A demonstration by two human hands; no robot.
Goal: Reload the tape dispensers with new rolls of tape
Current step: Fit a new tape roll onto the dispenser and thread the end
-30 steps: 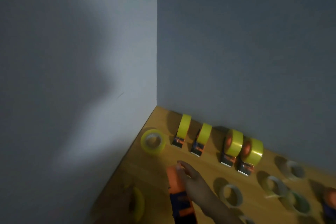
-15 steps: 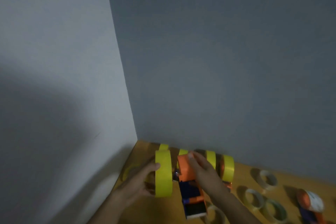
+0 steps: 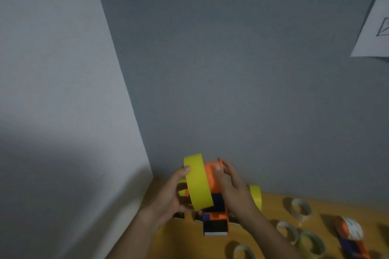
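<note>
Here the left hand point(image 3: 168, 197) grips a full yellow tape roll point(image 3: 197, 183), thumb curled over its outer band and fingers under its lower edge; the roll stands on edge, pressed against the orange hub of a handheld tape dispenser point(image 3: 214, 202), which the right hand point(image 3: 233, 189) steadies with fingers curled round the hub's far side; both are lifted above the wooden table point(image 3: 273, 244) near the wall corner. I judge the roll is being slid onto the hub; if it goes on tilted it could jam, or slip from the thumb-and-finger hold and roll away. Behind the hands, another yellow roll point(image 3: 256, 195) shows partly, its mount hidden. To the right lie 4 spent cardboard cores point(image 3: 301, 208); each ring is hollow and holds nothing. Farther right rests a second dispenser point(image 3: 350, 237), orange and blue, carrying a nearly used-up whitish roll. A white paper sheet point(image 3: 374, 25) hangs on the wall.
</note>
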